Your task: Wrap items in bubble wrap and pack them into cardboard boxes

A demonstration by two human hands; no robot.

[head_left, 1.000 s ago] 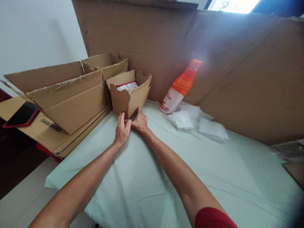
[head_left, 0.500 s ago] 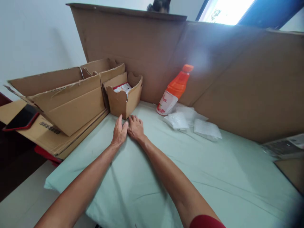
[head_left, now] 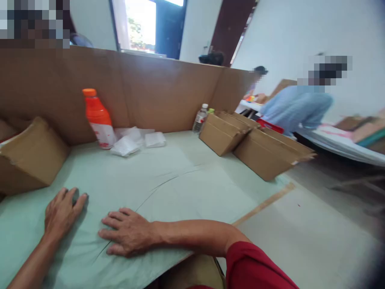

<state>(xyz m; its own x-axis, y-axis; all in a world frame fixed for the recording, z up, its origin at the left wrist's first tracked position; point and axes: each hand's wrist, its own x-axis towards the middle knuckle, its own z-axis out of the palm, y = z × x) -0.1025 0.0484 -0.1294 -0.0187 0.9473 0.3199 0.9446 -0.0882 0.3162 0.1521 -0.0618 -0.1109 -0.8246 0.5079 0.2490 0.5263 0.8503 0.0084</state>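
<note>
My left hand [head_left: 61, 210] lies flat on the pale green cloth [head_left: 168, 180] that covers the table, fingers spread, holding nothing. My right hand [head_left: 129, 233] rests palm down on the cloth a little to its right, also holding nothing. A small brown cardboard box [head_left: 31, 158] sits at the left, beyond my left hand. An orange bottle with a white label [head_left: 98, 118] stands at the back against the cardboard wall [head_left: 156, 94], with small white bubble-wrap packets [head_left: 135, 140] beside it.
Several flat cardboard boxes [head_left: 255, 142] lie at the table's right end, with a clear water bottle [head_left: 200, 119] behind them. A person in a light blue shirt [head_left: 296, 108] works at another table to the right. Bare floor [head_left: 300, 237] lies right of the table.
The view has swung to the right, so the right end of the table shows. Both hands have drawn back from the small box and now lie flat and apart on the cloth.
</note>
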